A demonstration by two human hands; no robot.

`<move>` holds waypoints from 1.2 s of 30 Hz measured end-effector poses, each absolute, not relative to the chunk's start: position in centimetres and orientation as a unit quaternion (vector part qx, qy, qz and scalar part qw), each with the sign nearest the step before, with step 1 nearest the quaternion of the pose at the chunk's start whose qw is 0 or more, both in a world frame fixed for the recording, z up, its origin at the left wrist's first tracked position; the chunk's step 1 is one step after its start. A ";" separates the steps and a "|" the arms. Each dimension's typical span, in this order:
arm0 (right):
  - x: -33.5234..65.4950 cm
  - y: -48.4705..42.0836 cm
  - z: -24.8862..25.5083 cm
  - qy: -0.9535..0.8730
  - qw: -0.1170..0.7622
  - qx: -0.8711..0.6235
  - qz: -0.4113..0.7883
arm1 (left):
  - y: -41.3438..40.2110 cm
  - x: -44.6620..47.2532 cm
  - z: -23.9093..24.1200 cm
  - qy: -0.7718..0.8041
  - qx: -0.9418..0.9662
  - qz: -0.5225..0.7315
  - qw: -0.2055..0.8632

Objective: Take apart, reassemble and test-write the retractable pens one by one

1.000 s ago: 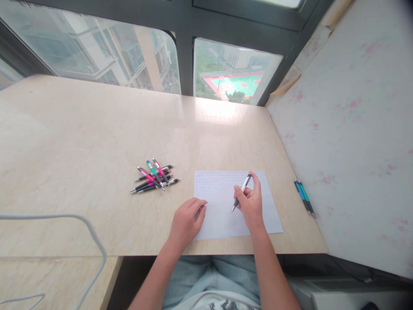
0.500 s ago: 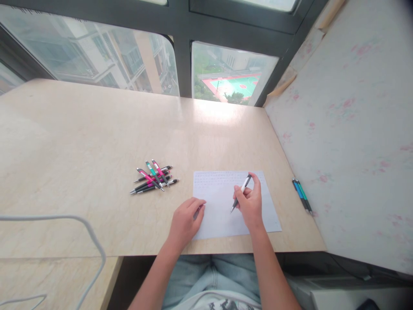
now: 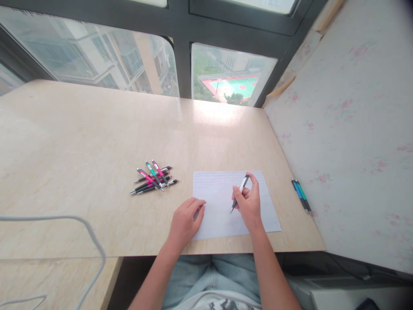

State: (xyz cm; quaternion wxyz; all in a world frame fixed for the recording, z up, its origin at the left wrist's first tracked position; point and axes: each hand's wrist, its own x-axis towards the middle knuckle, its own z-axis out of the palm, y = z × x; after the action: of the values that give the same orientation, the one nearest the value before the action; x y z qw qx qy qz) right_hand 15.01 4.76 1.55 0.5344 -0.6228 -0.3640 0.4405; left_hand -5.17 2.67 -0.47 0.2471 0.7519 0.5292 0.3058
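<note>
My right hand (image 3: 250,206) is closed round a ballpoint pen (image 3: 243,184) with a white barrel and a dark grip. One finger reaches up to the pen's top end, and its tip points down over the white paper (image 3: 222,219). Whether the tip touches the sheet I cannot tell. Rows of faint handwriting run along the paper's upper part. My left hand (image 3: 186,219) rests on the sheet's left edge, fingers loosely bent, with a gap between thumb and forefinger and no object visible in it.
Left of the paper lies a crossed pile of several pens (image 3: 153,178), pink, green and black. Two pens, a blue one (image 3: 299,193) and a green one (image 3: 303,196), lie by the papered wall (image 3: 351,172). A grey cable (image 3: 93,239) loops over the desk's near left. Windows stand behind.
My right hand has shifted very slightly to the left with the pen in it. My left hand stays where it was.
</note>
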 end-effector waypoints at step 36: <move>10.9 7.9 -1.2 -0.609 0.397 -0.643 0.240 | 2.5 -5.0 -0.5 0.525 0.757 0.307 0.238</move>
State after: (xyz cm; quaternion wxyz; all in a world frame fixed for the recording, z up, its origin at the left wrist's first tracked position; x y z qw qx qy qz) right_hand 10.91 7.88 -1.22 0.3975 -0.6430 -0.6089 0.2405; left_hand -4.95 2.50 -0.51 0.2380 0.7575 0.5249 0.3067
